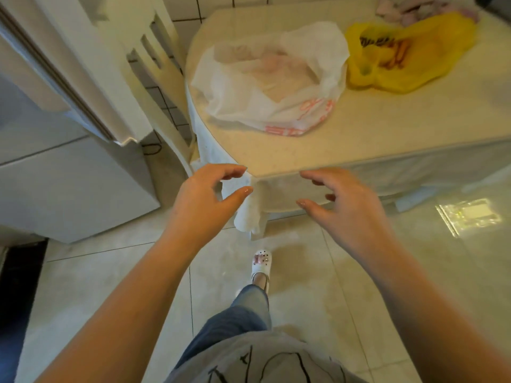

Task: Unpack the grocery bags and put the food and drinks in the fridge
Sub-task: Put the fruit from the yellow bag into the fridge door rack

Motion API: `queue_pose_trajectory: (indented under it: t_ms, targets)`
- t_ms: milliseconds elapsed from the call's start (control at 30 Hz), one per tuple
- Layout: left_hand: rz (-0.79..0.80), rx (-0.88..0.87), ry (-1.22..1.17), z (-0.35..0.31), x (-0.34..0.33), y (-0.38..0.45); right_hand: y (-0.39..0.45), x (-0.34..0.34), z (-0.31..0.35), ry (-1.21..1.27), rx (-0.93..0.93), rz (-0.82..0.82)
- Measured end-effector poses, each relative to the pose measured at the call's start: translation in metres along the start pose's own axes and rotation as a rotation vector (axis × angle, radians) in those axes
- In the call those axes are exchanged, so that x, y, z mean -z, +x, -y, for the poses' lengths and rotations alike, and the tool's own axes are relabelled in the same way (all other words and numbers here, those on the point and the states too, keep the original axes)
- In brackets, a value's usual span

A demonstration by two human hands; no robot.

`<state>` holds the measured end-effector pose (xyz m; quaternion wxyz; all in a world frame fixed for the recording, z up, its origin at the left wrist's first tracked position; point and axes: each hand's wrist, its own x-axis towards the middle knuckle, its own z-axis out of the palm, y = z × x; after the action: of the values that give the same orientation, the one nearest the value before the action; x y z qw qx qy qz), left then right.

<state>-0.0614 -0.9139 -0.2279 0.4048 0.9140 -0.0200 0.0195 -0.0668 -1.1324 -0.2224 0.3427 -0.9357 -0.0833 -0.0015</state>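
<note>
Fridge (69,172): stood at far left, pale, with one door (83,87) swung open toward the table; its inside was out of view.

Table (387,128): lay ahead and to the right of the person, cream-topped, with a cloth hanging over the near edge. It carried both bags.

Chair (163,78): stood in the gap between the fridge door and the table's left end.

White bag (265,87): sat on the table's left part, well forward of both hands and up the view from them. Its mouth gaped upward; pale pink goods showed dimly through the plastic, too blurred to name. It seemed the likely first target, being the closer of the two.

Yellow bag (409,51): lay farther back and to the right, just beside the white bag, slumped flat with its long axis running left to right. Orange items showed inside.

Left hand (204,200): reached forward just short of the table's near corner, fingers spread and loosely bent, thumb apart. It gripped nothing and touched nothing.

Right hand (348,205): hovered level with the left, in front of the table edge, likewise spread and empty.

Nearer hand: judged about equal; the white bag lay roughly midway between them, slightly toward the left hand.

Packet (470,215): a small clear one lay on the floor at right.
</note>
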Motion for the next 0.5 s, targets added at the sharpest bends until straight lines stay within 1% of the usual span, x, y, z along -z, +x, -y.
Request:
queue_pose_trajectory:
  t_ms: [167,300,500]
  targets:
    - [0.063,-0.038,-0.024,-0.013,-0.031,0.085,0.07,0.024,-0.037,-0.004,0.009,-0.069]
    - [0.097,-0.091,-0.025,-0.035,-0.048,0.164,0.138,0.051,-0.059,-0.059,0.004,-0.125]
    - [0.184,-0.187,-0.049,-0.068,-0.075,0.266,0.214,0.087,-0.094,-0.056,-0.086,-0.196]
